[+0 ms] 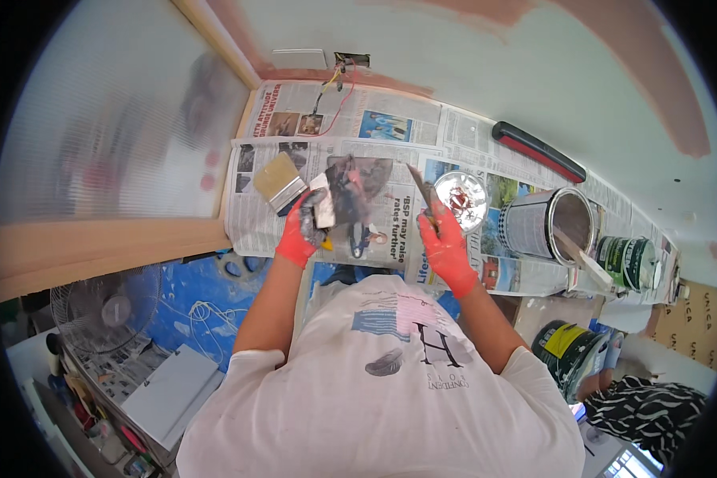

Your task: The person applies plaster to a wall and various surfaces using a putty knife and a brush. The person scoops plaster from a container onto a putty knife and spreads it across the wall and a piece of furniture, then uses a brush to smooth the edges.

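Observation:
My left hand [305,227], in a red glove with dark-smeared fingers, is closed around a whitish, dark-stained block-like piece [324,203]. A wide dark, smeared flat piece [350,191] extends from it to the right; motion blur hides its exact kind. A wide paintbrush [277,179] with pale bristles lies just beyond this hand. My right hand [448,247], in a red glove, grips a putty knife [421,186], its thin blade angled up and left. Beyond that hand sits a round metal lid [461,201] with reddish-brown smears.
Newspaper [462,135] covers the worktop. On the right stand an open paint can [538,227] with a stick across it and a green tub [629,263]. A black-red bar [538,151] lies by the wall. Loose wires [338,92] hang from a wall box. A fan [107,307] stands lower left.

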Demonstrator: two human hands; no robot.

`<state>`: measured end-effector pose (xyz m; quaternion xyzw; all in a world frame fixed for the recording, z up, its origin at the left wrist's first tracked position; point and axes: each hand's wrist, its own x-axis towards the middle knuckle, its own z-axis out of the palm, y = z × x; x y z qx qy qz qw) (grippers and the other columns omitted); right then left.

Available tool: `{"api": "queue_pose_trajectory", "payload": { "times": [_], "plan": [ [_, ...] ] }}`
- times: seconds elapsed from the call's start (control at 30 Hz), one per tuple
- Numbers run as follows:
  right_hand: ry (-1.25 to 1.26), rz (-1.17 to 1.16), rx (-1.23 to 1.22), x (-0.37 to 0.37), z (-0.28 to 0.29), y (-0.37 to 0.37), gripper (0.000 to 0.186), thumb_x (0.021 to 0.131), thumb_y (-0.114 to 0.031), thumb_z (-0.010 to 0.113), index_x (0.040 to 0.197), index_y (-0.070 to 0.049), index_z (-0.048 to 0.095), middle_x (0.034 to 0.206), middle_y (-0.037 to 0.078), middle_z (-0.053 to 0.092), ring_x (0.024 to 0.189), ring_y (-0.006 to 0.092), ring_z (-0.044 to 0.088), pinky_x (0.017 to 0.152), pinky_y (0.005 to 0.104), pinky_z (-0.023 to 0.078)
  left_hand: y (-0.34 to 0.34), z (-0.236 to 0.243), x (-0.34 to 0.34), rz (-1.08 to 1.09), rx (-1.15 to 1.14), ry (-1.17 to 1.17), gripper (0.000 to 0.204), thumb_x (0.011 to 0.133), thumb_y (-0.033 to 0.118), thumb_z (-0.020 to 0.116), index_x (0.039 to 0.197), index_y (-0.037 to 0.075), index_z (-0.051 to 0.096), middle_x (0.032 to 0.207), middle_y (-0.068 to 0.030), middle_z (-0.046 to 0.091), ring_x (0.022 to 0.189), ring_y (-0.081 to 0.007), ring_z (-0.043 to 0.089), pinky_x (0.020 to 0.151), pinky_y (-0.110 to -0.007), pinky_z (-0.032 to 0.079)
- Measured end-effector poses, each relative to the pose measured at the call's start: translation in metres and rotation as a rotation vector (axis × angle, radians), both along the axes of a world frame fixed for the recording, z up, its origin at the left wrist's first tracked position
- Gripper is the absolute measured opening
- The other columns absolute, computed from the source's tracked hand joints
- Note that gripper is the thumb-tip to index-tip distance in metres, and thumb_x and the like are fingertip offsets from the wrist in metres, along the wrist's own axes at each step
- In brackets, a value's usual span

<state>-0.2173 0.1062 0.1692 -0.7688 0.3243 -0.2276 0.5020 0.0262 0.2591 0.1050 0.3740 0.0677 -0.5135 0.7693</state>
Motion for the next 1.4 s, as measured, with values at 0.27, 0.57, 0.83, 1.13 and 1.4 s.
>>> {"api": "queue_pose_trajectory", "payload": {
  "times": [0.27,0.57,0.83,1.13,1.4],
  "plan": [
    [-0.102,0.171,-0.477,0.030,0.012,0.005,0.052,0.083,0.000,0.063,0.133,-0.014,0.057,0.104,0.018,0.060,0.088,0.0370,0.059,0.076,0.0434,0.050,-0.030,0.046,-0.058,-0.074,-0.258,0.311,0.026,0.096,0.023,0.055,0.112,0.005,0.065,0.088,-0.0099,0.069,0.065,-0.0211,0.067,0.043,-0.029,0.050],
    [0.266,0.454,-0.712,-0.018,-0.023,-0.030,0.064,0.076,-0.001,0.063,0.137,-0.019,0.054,0.099,0.016,0.059,0.090,0.0343,0.058,0.077,0.0410,0.049,-0.012,0.029,-0.040,-0.096,-0.346,0.200,0.039,0.099,0.026,0.048,0.133,0.007,0.055,0.121,-0.0126,0.066,0.108,-0.0252,0.066,0.089,-0.047,0.056],
    [0.071,-0.045,-0.243,-0.010,-0.023,-0.043,0.043,0.102,-0.016,0.047,0.144,-0.009,0.044,0.114,0.013,0.060,0.097,0.0284,0.058,0.091,0.0388,0.047,-0.019,0.009,-0.020,-0.245,0.850,-1.316,0.061,0.094,0.037,0.058,0.139,-0.003,0.044,0.126,-0.0246,0.059,0.117,-0.0378,0.058,0.100,-0.044,0.044],
    [-0.124,0.225,-0.314,0.108,0.012,0.003,0.034,0.098,-0.019,0.058,0.128,-0.002,0.056,0.112,0.013,0.063,0.105,0.0260,0.060,0.090,0.0363,0.048,-0.044,0.050,-0.035,0.017,0.511,-1.106,0.049,0.100,0.028,0.052,0.135,-0.006,0.051,0.108,-0.0272,0.065,0.098,-0.0327,0.065,0.084,-0.038,0.049],
    [-0.367,-0.093,0.686,0.227,-0.055,-0.086,0.052,0.093,-0.045,0.062,0.112,0.004,0.060,0.106,0.015,0.065,0.106,0.0298,0.062,0.094,0.0379,0.049,-0.021,0.024,0.114,0.307,0.650,-1.158,0.038,0.101,0.023,0.050,0.123,-0.008,0.057,0.081,-0.0135,0.064,0.071,-0.0213,0.056,0.069,-0.036,0.047]
  ]
}}
